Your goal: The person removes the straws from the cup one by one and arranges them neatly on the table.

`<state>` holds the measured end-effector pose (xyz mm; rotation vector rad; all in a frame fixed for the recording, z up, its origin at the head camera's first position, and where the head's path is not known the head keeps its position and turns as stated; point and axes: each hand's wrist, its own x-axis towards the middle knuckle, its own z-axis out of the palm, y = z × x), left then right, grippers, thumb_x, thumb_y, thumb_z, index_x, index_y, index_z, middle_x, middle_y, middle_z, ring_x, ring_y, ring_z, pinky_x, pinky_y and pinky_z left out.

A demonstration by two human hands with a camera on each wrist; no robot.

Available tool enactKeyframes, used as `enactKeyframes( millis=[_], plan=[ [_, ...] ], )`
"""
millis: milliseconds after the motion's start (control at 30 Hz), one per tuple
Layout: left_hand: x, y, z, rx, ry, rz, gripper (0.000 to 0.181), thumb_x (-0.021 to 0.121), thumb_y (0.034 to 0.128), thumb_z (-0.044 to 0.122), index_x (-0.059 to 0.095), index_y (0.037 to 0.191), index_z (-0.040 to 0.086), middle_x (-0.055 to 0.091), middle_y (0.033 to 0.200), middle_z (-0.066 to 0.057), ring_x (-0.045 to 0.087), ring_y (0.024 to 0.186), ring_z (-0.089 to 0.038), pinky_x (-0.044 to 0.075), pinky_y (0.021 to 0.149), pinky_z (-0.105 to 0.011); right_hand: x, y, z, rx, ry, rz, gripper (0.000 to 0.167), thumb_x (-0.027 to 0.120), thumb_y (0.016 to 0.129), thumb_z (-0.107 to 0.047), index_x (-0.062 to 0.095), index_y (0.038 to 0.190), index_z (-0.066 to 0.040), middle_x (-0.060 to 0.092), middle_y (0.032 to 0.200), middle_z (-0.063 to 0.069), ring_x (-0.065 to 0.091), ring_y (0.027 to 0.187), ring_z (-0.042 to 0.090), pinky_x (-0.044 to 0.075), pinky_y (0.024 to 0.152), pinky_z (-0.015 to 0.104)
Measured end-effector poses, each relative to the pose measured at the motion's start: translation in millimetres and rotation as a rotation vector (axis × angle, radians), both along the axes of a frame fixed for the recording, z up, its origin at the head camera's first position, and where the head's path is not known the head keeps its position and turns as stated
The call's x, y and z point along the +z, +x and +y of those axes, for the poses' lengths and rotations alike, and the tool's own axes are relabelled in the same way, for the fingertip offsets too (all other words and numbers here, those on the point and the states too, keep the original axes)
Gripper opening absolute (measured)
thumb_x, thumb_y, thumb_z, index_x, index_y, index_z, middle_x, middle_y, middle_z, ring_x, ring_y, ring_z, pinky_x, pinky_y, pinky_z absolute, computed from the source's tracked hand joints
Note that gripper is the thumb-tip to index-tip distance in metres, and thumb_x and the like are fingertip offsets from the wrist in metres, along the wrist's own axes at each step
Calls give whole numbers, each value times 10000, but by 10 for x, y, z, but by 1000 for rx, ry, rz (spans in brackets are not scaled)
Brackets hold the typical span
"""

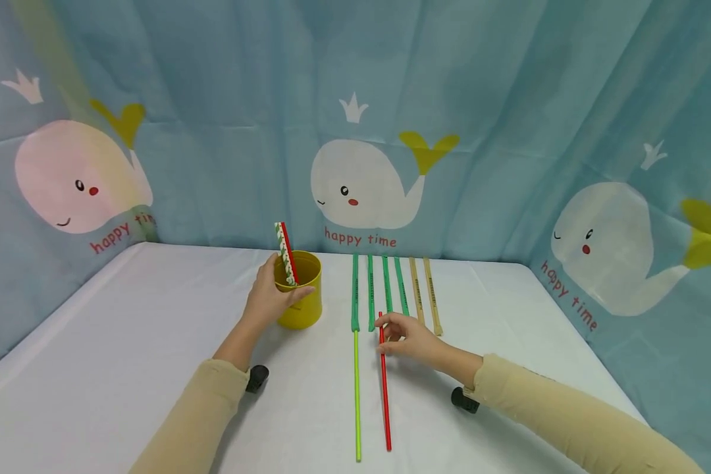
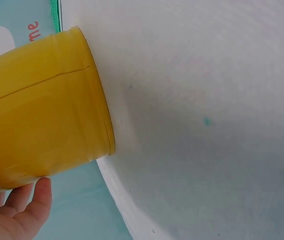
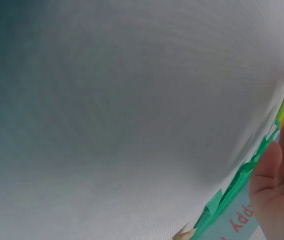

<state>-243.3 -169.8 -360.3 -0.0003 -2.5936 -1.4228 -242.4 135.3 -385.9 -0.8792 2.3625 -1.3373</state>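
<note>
My left hand (image 1: 268,296) holds a yellow bucket (image 1: 303,309) at its left side, thumb across the front below the rim. In the left wrist view, curled fingertips (image 2: 42,197) lie against the bucket's side. A patterned white, green and red strip (image 1: 285,253) with a red edge leans up out of the bucket. My right hand (image 1: 411,337) pinches a thin red stick (image 1: 386,401) near its far end. A thin lime-green stick (image 1: 357,395) lies left of it, in line with a green strip (image 1: 355,289). The right wrist view does not show the red stick.
Several more green strips (image 1: 386,283) and two tan strips (image 1: 431,296) lie side by side at the back of the white table (image 1: 154,329). Behind them hangs a blue curtain (image 1: 231,184) printed with whales. Black wrist devices (image 1: 465,399) are beneath both forearms.
</note>
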Motion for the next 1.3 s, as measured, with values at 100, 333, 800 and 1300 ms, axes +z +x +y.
enactKeyframes(
  millis=[100,333,800,1300],
  plan=[
    [-2,-4,7,2,2,-3,1043,736,847,448,82,1542,26,212,1524,-252,294,1352,-422,276,1095,-594,-12,27,-8,8,29,-5,394,732,860,-66,566,1194,61,590,848,10,576,778,163,506,687,254],
    [5,12,10,6,-9,-19,1049,725,856,451,56,1548,34,183,1540,-248,276,1365,-427,263,1100,-596,-17,77,-70,6,141,-58,409,756,847,-102,576,1191,26,569,796,-12,546,701,139,459,635,245],
    [-18,-5,4,7,5,-23,1077,740,834,474,57,1550,46,189,1537,-242,282,1358,-424,271,1094,-600,46,271,-166,76,499,64,804,766,832,-393,395,1494,-128,452,731,-17,402,641,96,330,566,231],
    [-38,-11,-2,0,6,-12,1070,742,832,472,71,1548,47,203,1527,-247,293,1351,-426,272,1094,-600,47,327,-128,54,485,108,904,802,798,-383,348,1489,-20,457,785,2,418,738,121,349,646,278]
  ],
)
